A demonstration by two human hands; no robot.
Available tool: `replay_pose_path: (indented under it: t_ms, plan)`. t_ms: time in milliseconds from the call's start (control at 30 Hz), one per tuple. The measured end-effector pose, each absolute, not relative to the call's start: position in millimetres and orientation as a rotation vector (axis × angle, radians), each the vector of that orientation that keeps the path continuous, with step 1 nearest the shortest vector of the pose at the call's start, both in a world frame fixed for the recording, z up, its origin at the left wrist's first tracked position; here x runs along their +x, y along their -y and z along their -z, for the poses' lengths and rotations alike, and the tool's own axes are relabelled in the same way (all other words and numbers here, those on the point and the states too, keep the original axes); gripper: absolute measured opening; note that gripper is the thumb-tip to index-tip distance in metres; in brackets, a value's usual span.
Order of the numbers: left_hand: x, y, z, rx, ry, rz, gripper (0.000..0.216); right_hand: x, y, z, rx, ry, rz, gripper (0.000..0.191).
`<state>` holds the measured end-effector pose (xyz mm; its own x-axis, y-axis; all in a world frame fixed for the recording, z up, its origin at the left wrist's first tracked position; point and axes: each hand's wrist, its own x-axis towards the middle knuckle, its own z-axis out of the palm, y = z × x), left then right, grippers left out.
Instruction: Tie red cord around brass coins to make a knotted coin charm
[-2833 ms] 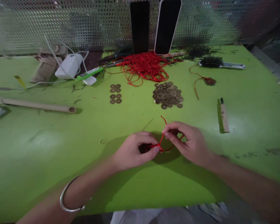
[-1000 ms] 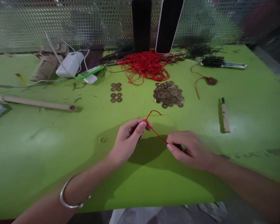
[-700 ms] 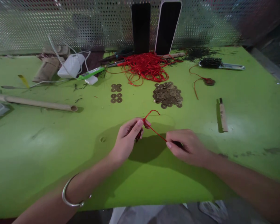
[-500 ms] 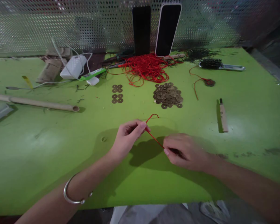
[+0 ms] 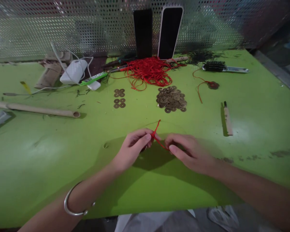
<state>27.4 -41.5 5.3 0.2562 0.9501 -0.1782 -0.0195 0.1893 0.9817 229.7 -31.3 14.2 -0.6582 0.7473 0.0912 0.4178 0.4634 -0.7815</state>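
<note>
A short red cord [image 5: 160,144] runs between my two hands over the green table. My left hand [image 5: 134,145] pinches it between thumb and fingers, with a free end sticking up past the fingertips. Thumb and forefinger of my right hand [image 5: 188,152] close on the cord's lower stretch. Beyond my hands lies a heap of round coins [image 5: 172,98] with holes in them. To its left, more coins [image 5: 119,98] are laid out in two small square groups. A tangled pile of red cord [image 5: 148,71] rests farther back.
Two phones [image 5: 143,33] lean against the perforated metal screen [image 5: 106,29]. On the right are a wooden-handled tool [image 5: 227,120], a round hairbrush [image 5: 216,66] and a coin cluster [image 5: 213,85] with red cord. A bamboo tube [image 5: 42,110] and white power adapter [image 5: 73,71] lie left.
My hands have come closer together, shortening the stretch of cord between them. The cord's free end now stands up straighter instead of curling to the right. The view has shifted slightly.
</note>
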Motion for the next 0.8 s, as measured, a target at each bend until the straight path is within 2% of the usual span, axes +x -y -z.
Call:
replay_pose_path:
  t_ms: [267,433,800]
  plan:
    - [38,48,-12,1.496,-0.948,-0.704,0.02,228,30,-10,-1.11,1.732,-1.537,0.019]
    - [40,46,-10,1.526,-0.96,-0.685,0.031,226,29,-10,-1.046,1.597,-1.63,0.019]
    - [35,46,-10,1.292,-0.945,-0.774,0.024,228,26,-6,-1.084,1.561,-1.774,0.015]
